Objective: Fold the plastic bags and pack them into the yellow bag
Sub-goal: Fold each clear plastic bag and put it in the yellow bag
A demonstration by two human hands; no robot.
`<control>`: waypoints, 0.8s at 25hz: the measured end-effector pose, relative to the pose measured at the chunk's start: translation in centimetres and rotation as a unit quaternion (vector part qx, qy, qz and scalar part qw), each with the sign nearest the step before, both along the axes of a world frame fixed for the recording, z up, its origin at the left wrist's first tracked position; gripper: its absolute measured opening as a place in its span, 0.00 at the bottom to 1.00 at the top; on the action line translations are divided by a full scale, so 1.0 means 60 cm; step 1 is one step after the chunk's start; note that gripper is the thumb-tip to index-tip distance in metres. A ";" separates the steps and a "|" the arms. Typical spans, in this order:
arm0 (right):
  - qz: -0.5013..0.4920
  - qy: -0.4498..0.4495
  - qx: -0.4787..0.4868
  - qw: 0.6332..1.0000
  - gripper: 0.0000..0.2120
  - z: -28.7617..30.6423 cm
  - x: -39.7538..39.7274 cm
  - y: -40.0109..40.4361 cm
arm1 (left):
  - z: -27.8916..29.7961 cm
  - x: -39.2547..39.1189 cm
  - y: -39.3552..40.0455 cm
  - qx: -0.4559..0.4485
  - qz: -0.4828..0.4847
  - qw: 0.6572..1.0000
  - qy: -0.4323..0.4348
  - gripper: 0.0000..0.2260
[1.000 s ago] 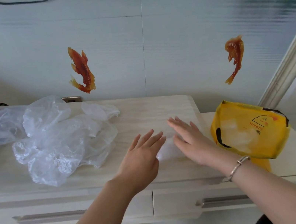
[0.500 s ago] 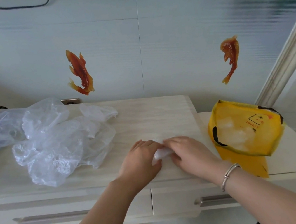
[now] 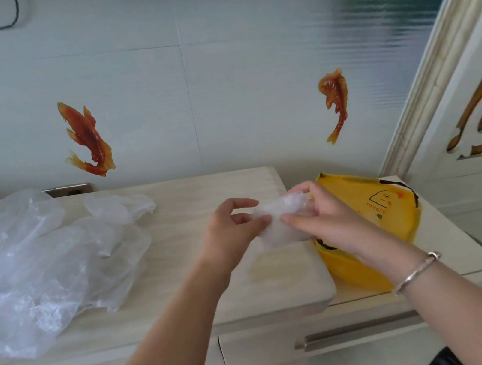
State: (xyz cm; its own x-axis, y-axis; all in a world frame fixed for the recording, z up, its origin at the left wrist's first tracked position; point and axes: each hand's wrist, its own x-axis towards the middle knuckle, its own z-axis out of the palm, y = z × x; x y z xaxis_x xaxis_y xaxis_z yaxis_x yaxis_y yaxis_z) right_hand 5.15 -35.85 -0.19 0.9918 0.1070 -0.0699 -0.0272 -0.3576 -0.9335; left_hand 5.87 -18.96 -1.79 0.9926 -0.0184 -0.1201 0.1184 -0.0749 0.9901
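A small folded clear plastic bag [image 3: 281,223] is lifted above the right end of the wooden cabinet top [image 3: 205,285]. My left hand [image 3: 232,234] pinches its left edge and my right hand [image 3: 318,217] grips its right side. The open yellow bag [image 3: 395,208] with a duck print and black handles lies just right of my hands, on the lower cabinet; my right wrist hides part of its mouth. A heap of loose clear plastic bags [image 3: 41,267] lies at the left of the cabinet top.
A tiled wall with orange fish stickers [image 3: 86,140] rises behind the cabinet. Drawers with metal handles [image 3: 358,331] face me below. A white carved door frame [image 3: 473,101] stands at the right. A wall socket [image 3: 67,191] sits behind the bag heap.
Both hands pressed the bag flat on the cabinet, then gathered it and lifted it up and to the right, close to the yellow bag. The camera view tilted up.
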 end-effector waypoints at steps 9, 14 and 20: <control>-0.216 0.056 -0.061 0.973 0.14 -0.029 0.078 -0.152 | -0.037 0.026 -0.135 0.064 -0.039 0.997 0.007 0.07; -0.243 0.077 -0.075 0.964 0.12 -0.099 0.118 -0.160 | -0.060 0.044 -0.180 0.144 -0.086 0.986 0.018 0.14; -0.095 0.086 -0.358 0.925 0.12 -0.179 0.117 -0.156 | -0.067 0.056 -0.196 0.165 -0.079 0.983 0.028 0.14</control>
